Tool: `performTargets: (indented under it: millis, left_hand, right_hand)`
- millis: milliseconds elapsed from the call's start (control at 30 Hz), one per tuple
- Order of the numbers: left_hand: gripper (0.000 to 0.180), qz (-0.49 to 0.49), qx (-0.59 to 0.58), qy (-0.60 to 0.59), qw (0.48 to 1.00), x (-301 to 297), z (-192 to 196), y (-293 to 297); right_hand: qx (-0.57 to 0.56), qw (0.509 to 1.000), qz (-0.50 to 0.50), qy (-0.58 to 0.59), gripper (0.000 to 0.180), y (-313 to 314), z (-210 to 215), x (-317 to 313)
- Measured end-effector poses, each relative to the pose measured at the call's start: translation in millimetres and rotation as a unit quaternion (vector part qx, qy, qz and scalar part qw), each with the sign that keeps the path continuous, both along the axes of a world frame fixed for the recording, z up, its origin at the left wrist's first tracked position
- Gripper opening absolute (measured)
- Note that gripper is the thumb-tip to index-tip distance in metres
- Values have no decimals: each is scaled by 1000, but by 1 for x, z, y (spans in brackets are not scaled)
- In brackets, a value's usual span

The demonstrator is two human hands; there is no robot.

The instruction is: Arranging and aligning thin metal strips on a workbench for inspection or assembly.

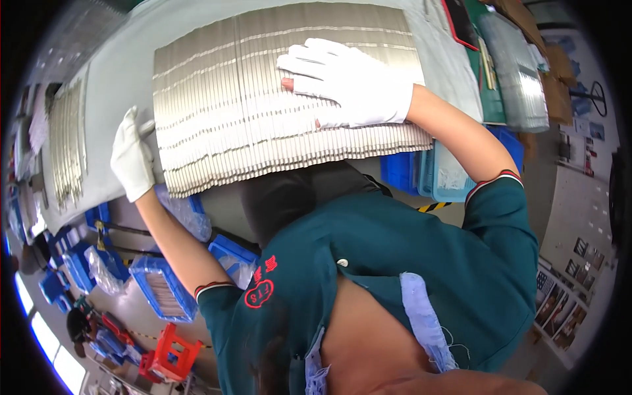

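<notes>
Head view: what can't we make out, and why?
Head view: thin silvery metallic strips directly under the white-gloved right hand: covered by it.
Head view: far end of the flat black, red-edged object: cut off by the top edge.
Head view: part of the pale-blue plastic basket: behind the bare right forearm.
Head view: what the distant person handles: too small.

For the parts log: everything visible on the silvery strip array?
The silvery strip array looks metallic: many narrow pieces packed side by side, with bands crossing them and an uneven near edge. It lies on the pale covering. The gloved right hand rests on it; the left hand is beside its left edge.
</notes>
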State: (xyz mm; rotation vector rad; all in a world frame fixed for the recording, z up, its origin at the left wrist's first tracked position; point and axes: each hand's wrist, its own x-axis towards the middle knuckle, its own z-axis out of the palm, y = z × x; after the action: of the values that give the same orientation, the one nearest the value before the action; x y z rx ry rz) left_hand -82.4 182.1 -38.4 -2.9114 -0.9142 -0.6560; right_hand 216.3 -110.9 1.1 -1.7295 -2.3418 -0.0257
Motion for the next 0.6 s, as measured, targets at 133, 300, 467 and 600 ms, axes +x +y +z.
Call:
performTargets:
  millis: [133,300,467,600]
  left_hand:
    - [46,1,53,21,998,3,10,-12]
    - [39,-82,56,-94,991,6,7,-10]
    - [35,65,-391,-171,902,17,23,-27]
    - [40,17,-203,-98,974,8,1,-16]
  right_hand:
    - [20,999,33,9,60,37,2,-25]
    - [62,995,81,21,61,82,-4,-62]
    - [60,992,76,79,71,125,-13,-105]
    - [117,981,75,139,62,147,-18,-129]
